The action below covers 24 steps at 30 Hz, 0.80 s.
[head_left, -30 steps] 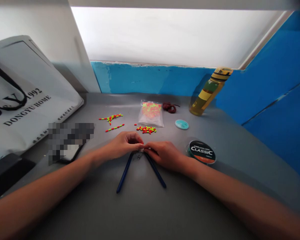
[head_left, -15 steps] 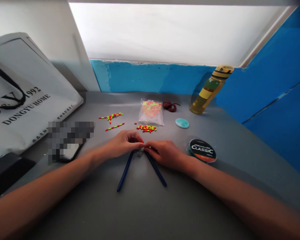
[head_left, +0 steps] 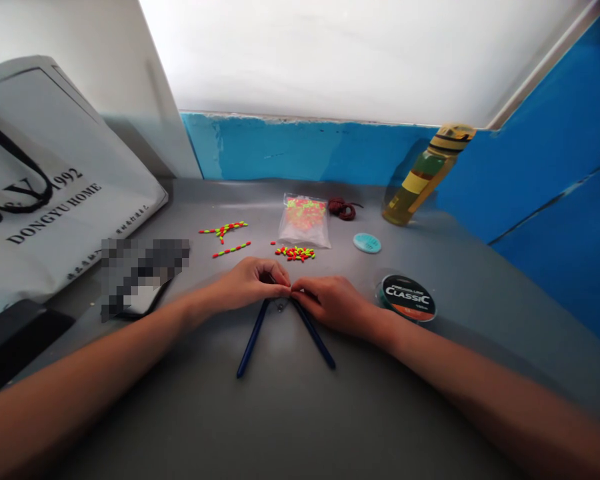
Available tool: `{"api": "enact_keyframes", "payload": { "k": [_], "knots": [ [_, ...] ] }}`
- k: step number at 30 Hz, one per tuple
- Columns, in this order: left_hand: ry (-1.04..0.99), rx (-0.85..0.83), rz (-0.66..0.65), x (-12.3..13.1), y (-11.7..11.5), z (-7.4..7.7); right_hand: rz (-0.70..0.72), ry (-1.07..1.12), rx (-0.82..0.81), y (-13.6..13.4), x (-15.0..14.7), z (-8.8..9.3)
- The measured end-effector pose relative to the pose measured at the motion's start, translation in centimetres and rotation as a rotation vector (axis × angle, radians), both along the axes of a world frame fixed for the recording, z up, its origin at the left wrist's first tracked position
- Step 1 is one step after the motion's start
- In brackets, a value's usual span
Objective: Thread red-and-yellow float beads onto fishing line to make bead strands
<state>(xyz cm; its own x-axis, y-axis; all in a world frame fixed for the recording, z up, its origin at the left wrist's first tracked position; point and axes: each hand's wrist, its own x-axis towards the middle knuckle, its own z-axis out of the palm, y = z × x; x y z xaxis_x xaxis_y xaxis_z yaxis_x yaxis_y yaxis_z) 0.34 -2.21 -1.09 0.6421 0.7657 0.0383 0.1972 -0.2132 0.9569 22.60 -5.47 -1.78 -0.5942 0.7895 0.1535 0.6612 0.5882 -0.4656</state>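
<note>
While the left hand point(head_left: 247, 283) and right hand point(head_left: 330, 305) curl inward, pressed fingertip to fingertip, a small silvery metal fitting point(head_left: 280, 305) sits just below them, where two slim dark-blue rods point(head_left: 253, 340) splay apart on the grey bench point(head_left: 300, 413). Whether anything is pinched, I cannot tell. This looks like fine work at that joint, calling for a steady pinch. Small red-and-yellow beads point(head_left: 295, 253) lie ahead; a round dark spool of line point(head_left: 406, 298) lies beyond the right hand.

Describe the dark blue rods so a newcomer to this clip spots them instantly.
On the grey table, find the person's left hand and right hand nearly meeting. Two dark blue rods spread from beneath them in an upside-down V, unlike the small neon beads beyond.
</note>
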Motion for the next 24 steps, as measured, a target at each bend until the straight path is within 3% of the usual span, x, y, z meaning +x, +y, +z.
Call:
{"api": "enact_keyframes", "payload": {
  "k": [8, 18, 20, 24],
  "knots": [
    [0.088, 0.159, -0.051, -0.1, 0.0, 0.5, 0.005, 0.006, -0.009, 0.0, 0.1, 0.1],
    [0.130, 0.193, -0.039, 0.3, -0.3, 0.7, 0.003, -0.002, -0.014, 0.0, 0.0, 0.2],
    [0.100, 0.141, -0.039, 0.2, 0.0, 0.4, 0.005, 0.000, -0.015, 0.0, 0.0, 0.2],
    [-0.044, -0.130, -0.009, 0.0, 0.8, 0.1, 0.016, 0.047, -0.020, 0.1, 0.2, 0.0]
  ]
}}
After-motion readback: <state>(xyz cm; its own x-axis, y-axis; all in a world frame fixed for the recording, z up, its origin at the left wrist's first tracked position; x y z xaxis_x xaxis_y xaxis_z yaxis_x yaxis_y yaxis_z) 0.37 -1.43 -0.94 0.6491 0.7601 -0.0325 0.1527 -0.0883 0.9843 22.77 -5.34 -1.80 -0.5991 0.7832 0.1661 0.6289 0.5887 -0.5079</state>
